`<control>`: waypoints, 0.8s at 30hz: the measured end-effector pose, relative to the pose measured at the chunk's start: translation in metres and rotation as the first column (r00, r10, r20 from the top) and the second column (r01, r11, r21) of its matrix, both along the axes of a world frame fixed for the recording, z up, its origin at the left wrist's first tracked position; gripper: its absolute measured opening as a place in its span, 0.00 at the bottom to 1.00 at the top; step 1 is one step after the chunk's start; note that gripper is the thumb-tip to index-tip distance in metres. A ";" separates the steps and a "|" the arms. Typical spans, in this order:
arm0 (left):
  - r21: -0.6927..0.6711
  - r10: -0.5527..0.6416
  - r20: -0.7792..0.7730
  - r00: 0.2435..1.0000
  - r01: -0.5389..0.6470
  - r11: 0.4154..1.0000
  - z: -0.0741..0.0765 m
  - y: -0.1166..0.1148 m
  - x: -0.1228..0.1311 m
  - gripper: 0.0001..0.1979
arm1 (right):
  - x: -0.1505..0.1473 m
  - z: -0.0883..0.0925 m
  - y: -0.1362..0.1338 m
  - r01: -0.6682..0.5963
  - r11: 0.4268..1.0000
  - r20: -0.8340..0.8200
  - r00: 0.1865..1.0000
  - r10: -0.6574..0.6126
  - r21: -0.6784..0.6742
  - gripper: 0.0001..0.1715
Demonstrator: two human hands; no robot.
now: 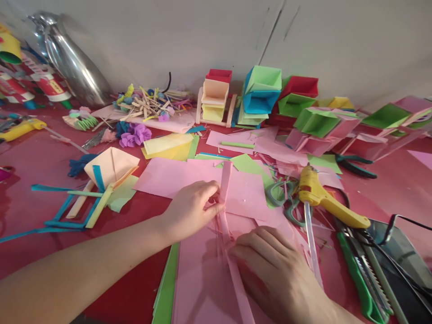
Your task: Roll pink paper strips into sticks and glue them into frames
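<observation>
A long, narrow folded strip of pink paper point(225, 184) runs up and away from me over a stack of pink sheets point(199, 279). My left hand point(192, 209) pinches it between thumb and fingers near its far end. Closer to me, my right hand point(270, 265) is curled at the strip's right edge, its fingertips pressed on the paper; its thumb is hidden. Another pink sheet point(246, 193) lies beneath the far end. Green sheets point(167, 288) stick out along the stack's left side.
To the right lie scissors point(280, 193), a yellow glue gun point(324, 198), a green-handled cutter point(357, 279) and pliers point(357, 164). A peach paper piece with blue strips point(111, 166) sits left. Folded paper boxes point(263, 90) and a metal jug point(67, 54) stand by the wall.
</observation>
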State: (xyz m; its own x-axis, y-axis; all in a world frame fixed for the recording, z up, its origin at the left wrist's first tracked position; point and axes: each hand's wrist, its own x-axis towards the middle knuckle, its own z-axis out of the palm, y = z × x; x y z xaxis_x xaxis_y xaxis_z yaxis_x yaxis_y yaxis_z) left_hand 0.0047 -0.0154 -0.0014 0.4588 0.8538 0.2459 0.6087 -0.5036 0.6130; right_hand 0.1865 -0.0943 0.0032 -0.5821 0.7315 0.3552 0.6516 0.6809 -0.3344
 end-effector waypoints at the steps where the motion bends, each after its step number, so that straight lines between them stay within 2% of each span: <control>1: 0.003 -0.013 0.003 1.000 0.013 1.000 0.000 0.000 0.000 0.04 | 0.000 0.000 -0.001 -0.007 1.000 0.003 1.000 0.007 -0.006 0.11; 4: 0.004 -0.055 -0.036 0.998 0.055 0.998 -0.003 0.001 0.000 0.04 | 0.000 0.000 -0.002 -0.014 1.000 -0.007 1.000 0.014 -0.028 0.14; 8: 0.053 -0.053 -0.111 0.992 0.060 0.997 -0.006 0.000 0.001 0.04 | -0.002 0.002 0.002 -0.017 0.998 0.002 1.000 0.017 -0.066 0.17; 15: 0.308 -0.108 -0.166 0.980 0.155 0.939 -0.006 -0.005 0.005 0.06 | -0.004 0.002 0.010 0.088 0.994 0.105 0.991 -0.082 -0.060 0.17; 21: 0.327 -0.154 -0.184 0.971 0.209 0.922 -0.003 -0.005 0.004 0.11 | -0.004 0.002 0.010 0.125 0.990 0.098 0.988 -0.118 -0.064 0.19; 24: 0.334 -0.180 -0.188 0.966 0.235 0.913 -0.005 -0.004 0.004 0.11 | -0.004 0.003 0.009 0.147 0.983 0.092 0.986 -0.137 -0.110 0.16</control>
